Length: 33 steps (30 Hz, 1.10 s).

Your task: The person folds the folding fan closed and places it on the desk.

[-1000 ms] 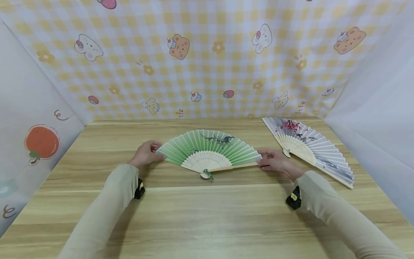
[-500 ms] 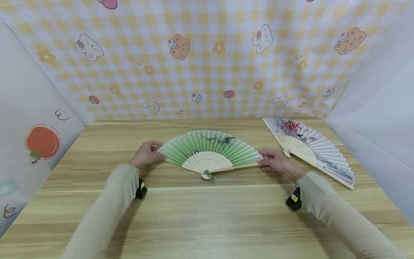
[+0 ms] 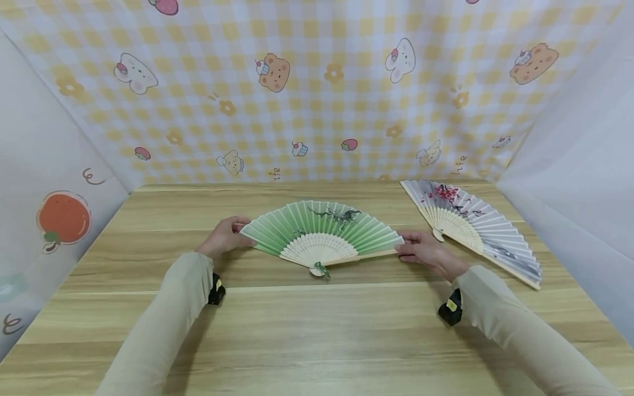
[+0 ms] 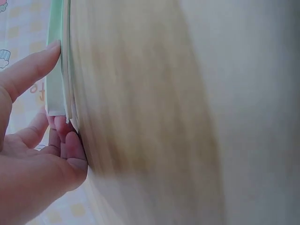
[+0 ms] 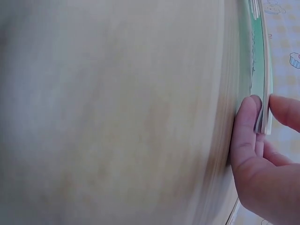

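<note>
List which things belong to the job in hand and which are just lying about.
In the job:
green fan, its ends held by the left hand and right hand
table, beneath it

Lying about:
grey fan, open, untouched

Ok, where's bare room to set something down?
Bare: wooden tabletop between both sleeves, in front of the green folding fan; also behind the left grip. Crowded: right, where the right grip pinches that fan beside the grey folding fan.

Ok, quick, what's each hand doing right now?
Left hand: holding one end of the open green fan, thumb on top.
Right hand: holding the fan's other end between thumb and fingers.
</note>
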Motion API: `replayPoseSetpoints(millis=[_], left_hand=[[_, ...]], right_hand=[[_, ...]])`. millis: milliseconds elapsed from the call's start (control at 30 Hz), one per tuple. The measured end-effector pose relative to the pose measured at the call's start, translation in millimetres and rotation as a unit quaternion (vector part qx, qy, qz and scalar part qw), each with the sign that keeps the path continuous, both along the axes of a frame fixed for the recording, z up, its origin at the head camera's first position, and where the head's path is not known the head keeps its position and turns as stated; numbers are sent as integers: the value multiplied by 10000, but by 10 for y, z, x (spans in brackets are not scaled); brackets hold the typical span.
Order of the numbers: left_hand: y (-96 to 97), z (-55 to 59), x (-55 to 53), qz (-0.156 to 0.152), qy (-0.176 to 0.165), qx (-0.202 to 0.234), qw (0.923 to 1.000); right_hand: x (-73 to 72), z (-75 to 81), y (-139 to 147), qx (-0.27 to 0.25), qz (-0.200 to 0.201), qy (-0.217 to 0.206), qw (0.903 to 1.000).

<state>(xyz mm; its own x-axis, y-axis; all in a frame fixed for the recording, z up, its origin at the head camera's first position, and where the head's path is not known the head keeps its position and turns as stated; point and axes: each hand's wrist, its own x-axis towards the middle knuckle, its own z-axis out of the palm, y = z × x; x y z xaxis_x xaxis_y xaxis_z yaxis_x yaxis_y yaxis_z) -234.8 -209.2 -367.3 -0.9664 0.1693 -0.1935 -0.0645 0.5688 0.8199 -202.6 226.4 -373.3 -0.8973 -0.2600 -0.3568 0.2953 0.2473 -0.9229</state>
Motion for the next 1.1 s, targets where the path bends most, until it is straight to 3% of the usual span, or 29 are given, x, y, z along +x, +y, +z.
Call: replayPoseSetpoints(millis=[200, 433, 867, 1100], left_hand=[[26, -12, -13, 0, -209, -113, 9997], [33, 4, -9, -171, -186, -93, 9996], [68, 12, 31, -55, -467, 681, 9966], [65, 19, 46, -184, -812, 1238, 9888]], right_hand=[[43, 6, 2, -394, -110, -30, 9992], [92, 19, 14, -1008, -270, -123, 9945], [140, 43, 5, -1353, -747, -225, 9877], [169, 63, 31, -1385, -901, -148, 9862]])
